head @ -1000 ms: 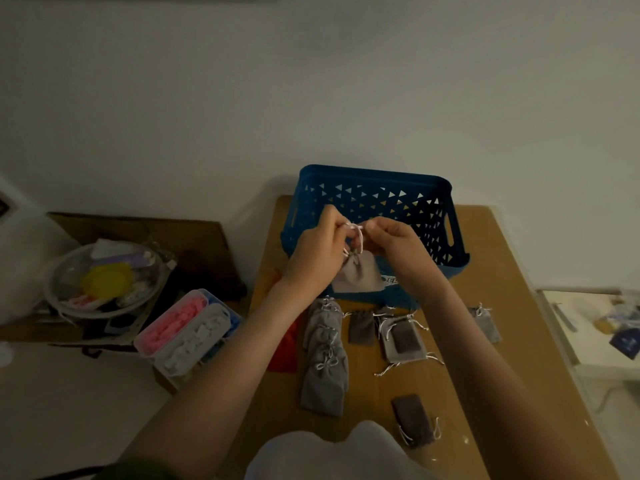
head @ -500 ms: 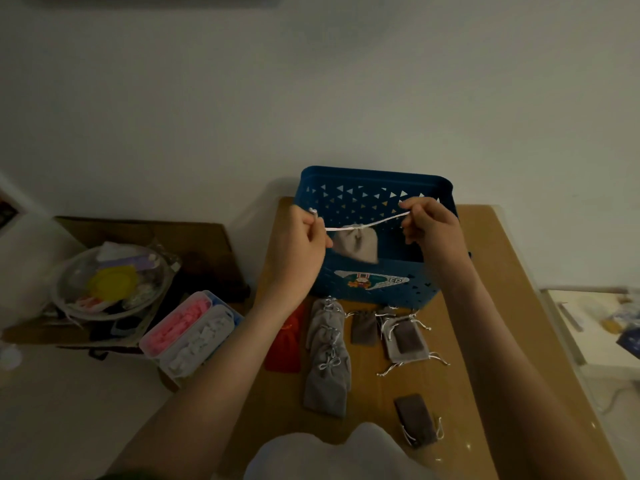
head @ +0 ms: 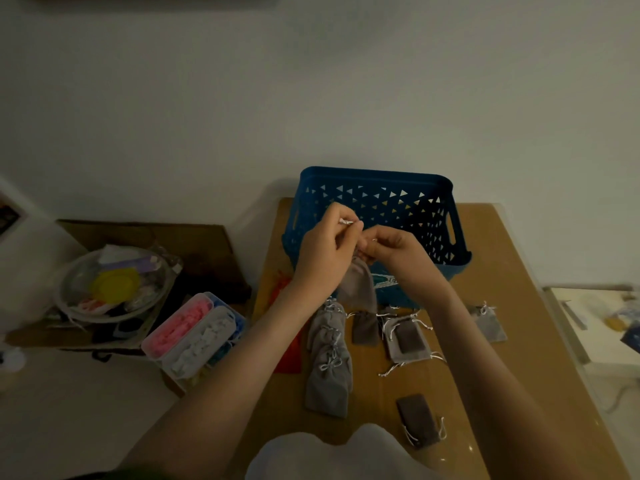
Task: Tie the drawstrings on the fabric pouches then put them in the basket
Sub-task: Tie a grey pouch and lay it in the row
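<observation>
Near edge: a dark brown pouch [head: 420, 423] lies flat on the table [head: 540, 368], right of centre, its white cords loose beside it.
Grey stack: just left of centre you have a column of grey pouches [head: 328, 365] overlapping one another, each with a small bow at the neck.
Red pouch: a red pouch [head: 289, 353] lies against the stack's left side, partly hidden by your left forearm.
Middle row: farther back sit a small brown pouch [head: 365, 328], a grey pouch with a dark one on top [head: 408, 341] with its cords trailing, and, well apart to the right, a lone grey pouch [head: 489, 323].
Held pouch: the held pouch [head: 358, 287], pale grey, hangs below both your hands, clear of the table and in front of the basket's near wall.
Your left hand [head: 323, 259]: thumb and forefinger pinch the drawstring [head: 346, 222], whose white end sticks up just above the fingertips.
Your right hand [head: 398, 251]: fingers curled, pinching the drawstring close to the pouch's mouth; the two hands touch at the fingertips.
Basket: the blue basket [head: 377, 183] stands at the far end of the table, behind your hands; I cannot tell what lies in it.
Left of the table: a compartment box [head: 194, 336] of pink and white pieces, and farther left a bowl [head: 110, 285] of odds and ends.
</observation>
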